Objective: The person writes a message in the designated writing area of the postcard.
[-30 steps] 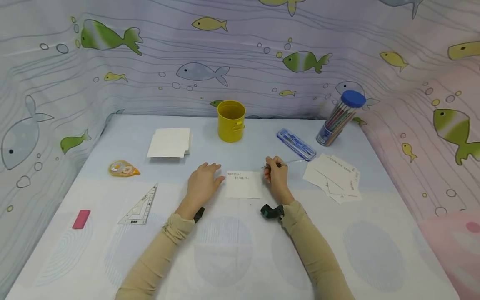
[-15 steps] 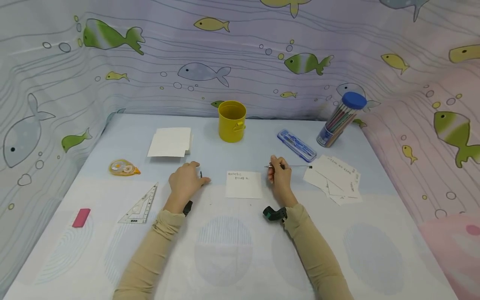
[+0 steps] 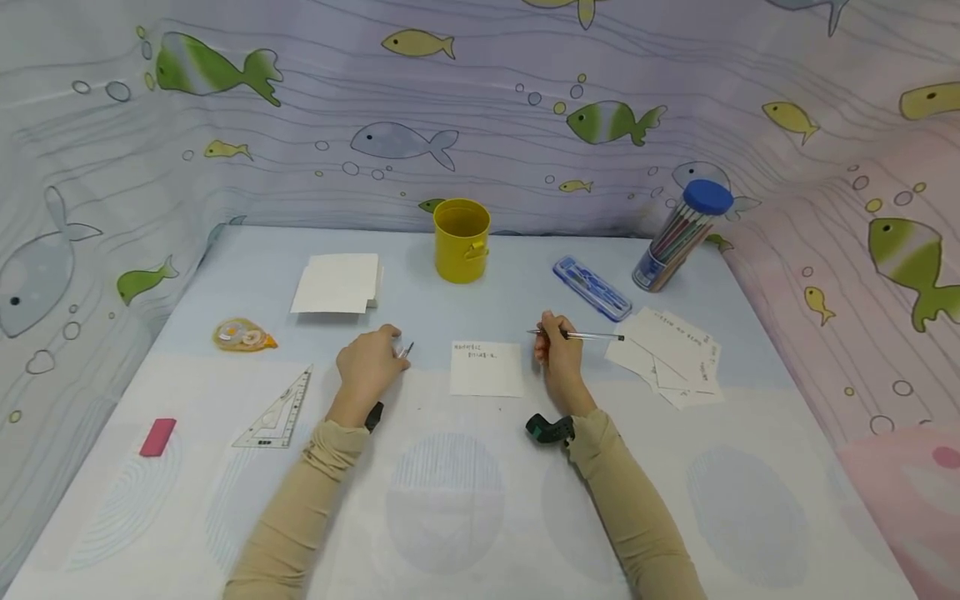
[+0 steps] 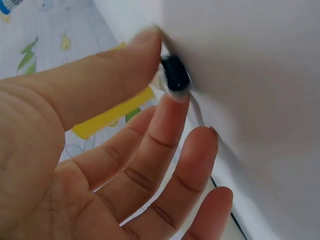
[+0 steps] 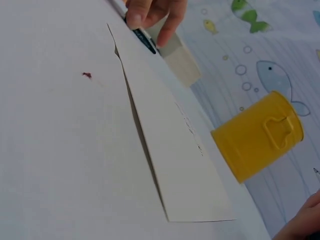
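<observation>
A small white card with two lines of writing lies on the table between my hands; the right wrist view shows this card close up. My left hand rests to its left and pinches a small dark pen cap between thumb and forefinger. In the left wrist view the cap sits at those fingertips against the table. My right hand lies just right of the card and grips a thin pen, which lies level and points right.
A yellow cup stands at the back centre, with a stack of blank cards to its left. Correction tape, a set square and a pink eraser lie left. A blue case, a pen tube and written cards lie right.
My left hand has left the card's left edge, slid to the left and taken up the small cap. The right hand has stayed put with the pen.
</observation>
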`<control>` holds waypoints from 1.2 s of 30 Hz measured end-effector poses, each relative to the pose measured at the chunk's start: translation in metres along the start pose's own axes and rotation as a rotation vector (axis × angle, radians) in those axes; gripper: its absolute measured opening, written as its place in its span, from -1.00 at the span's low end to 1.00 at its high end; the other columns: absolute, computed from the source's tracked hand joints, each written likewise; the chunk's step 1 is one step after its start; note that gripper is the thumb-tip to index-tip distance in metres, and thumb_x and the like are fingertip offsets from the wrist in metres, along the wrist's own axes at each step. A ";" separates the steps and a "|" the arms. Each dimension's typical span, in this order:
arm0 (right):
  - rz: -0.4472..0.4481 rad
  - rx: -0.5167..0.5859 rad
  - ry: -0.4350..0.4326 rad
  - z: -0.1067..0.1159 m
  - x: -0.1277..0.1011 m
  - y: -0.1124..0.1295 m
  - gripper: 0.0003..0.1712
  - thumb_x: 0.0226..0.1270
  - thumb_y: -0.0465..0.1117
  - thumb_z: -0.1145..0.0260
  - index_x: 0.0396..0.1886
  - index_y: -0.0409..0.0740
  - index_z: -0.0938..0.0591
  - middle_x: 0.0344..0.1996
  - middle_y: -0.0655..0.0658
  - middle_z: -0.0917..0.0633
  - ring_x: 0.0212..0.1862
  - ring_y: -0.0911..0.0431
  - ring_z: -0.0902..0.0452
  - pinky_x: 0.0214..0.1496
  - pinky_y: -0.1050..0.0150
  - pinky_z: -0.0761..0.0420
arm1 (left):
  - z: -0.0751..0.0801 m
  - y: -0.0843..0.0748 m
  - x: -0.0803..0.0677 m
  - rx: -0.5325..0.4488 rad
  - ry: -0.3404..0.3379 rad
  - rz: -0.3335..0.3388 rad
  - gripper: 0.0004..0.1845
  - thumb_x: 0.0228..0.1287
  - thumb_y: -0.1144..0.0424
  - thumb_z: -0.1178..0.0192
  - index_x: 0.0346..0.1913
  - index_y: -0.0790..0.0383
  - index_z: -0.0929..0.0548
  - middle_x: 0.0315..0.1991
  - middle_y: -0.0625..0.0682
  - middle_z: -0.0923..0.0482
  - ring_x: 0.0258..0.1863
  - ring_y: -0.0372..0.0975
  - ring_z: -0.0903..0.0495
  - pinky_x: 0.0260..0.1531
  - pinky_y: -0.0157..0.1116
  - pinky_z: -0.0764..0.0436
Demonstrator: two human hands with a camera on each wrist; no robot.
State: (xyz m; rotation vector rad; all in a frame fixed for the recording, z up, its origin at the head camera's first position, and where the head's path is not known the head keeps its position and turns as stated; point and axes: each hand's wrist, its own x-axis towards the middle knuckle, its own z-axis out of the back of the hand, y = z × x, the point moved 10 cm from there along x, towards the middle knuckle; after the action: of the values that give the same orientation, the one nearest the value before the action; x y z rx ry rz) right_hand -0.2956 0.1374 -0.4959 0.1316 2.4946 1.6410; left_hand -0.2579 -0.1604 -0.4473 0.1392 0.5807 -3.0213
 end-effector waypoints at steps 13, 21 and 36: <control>-0.044 0.066 0.019 -0.010 -0.002 -0.005 -0.72 0.50 -0.18 -0.07 -0.42 -0.19 -0.56 -0.74 0.04 -0.55 -0.74 0.29 -0.39 -0.75 0.50 -0.31 | 0.000 0.009 -0.003 -0.145 0.004 -0.022 -0.82 0.20 0.32 -0.21 -0.14 0.25 -0.69 -0.27 0.09 -0.69 -0.40 -0.09 -0.64 -0.54 -0.23 -0.54; -0.024 0.038 0.010 -0.007 -0.002 -0.003 -0.85 0.45 -0.22 -0.12 -0.33 -0.18 -0.52 -0.65 0.06 -0.60 -0.72 0.29 -0.40 -0.74 0.50 -0.33 | -0.007 -0.007 0.000 -0.353 0.056 -0.121 -0.75 0.26 0.32 -0.21 -0.03 0.24 -0.70 -0.21 0.11 -0.62 -0.37 -0.15 -0.54 -0.46 -0.36 -0.44; -0.029 0.022 -0.013 -0.001 -0.001 -0.003 -0.76 0.44 -0.23 -0.16 -0.49 -0.03 -0.48 -0.60 0.11 -0.68 -0.74 0.30 -0.38 -0.74 0.50 -0.35 | -0.012 -0.037 0.000 -0.441 0.041 -0.259 -0.78 0.32 0.36 -0.19 -0.02 0.25 -0.69 -0.15 0.16 -0.65 -0.26 -0.11 -0.57 -0.30 -0.33 -0.49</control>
State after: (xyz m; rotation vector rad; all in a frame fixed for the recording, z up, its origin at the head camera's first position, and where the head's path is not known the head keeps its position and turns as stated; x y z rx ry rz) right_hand -0.2946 0.1353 -0.4978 0.1070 2.4936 1.5970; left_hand -0.2594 -0.1221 -0.4447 0.1085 1.3419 -3.0362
